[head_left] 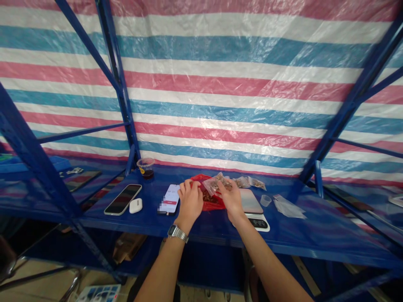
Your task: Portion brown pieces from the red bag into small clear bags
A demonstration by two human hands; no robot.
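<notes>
A red plastic bag [215, 206] lies open on the blue shelf with small brown pieces in it. My left hand [191, 197] is closed at the bag's left edge, fingers curled over the rim. Above the bag's right side, my right hand [231, 197] grips a small clear zip bag [213, 183] that holds brownish pieces. Behind that hand lie more filled clear bags [256, 183]. A kitchen scale [252, 202] sits to the right of the red bag, partly covered by my right hand and forearm.
Left of the bag are a lit phone [171, 198], a white earbud case [136, 205], a dark-screened phone [123, 199] and a plastic cup of dark liquid [146, 170]. On the right lie a small clear cup [265, 200] and flat clear bags [288, 206]. Blue posts [118, 79] frame the shelf.
</notes>
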